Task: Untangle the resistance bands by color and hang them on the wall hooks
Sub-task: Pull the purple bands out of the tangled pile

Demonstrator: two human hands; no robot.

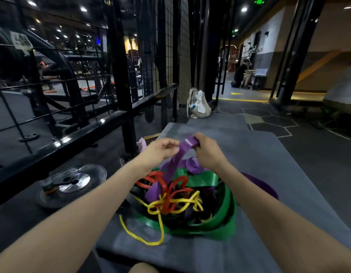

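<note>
A tangled heap of resistance bands lies on a grey padded platform (269, 174). A wide green band (225, 209) curves round the heap's right and near side. Thin red bands (166, 186) and thin yellow bands (178, 203) knot together in the middle. A purple band (176, 156) rises out of the heap. My right hand (207, 152) grips its top end, lifted above the pile. My left hand (160, 149) pinches the same purple band just to the left. More purple band (263, 186) lies behind my right forearm.
A black steel rack with wire mesh (119, 91) stands to the left. A weight plate (72, 182) lies on the floor by it. A beige bag (198, 104) leans at the mesh's foot. A person (241, 74) crouches far down the corridor.
</note>
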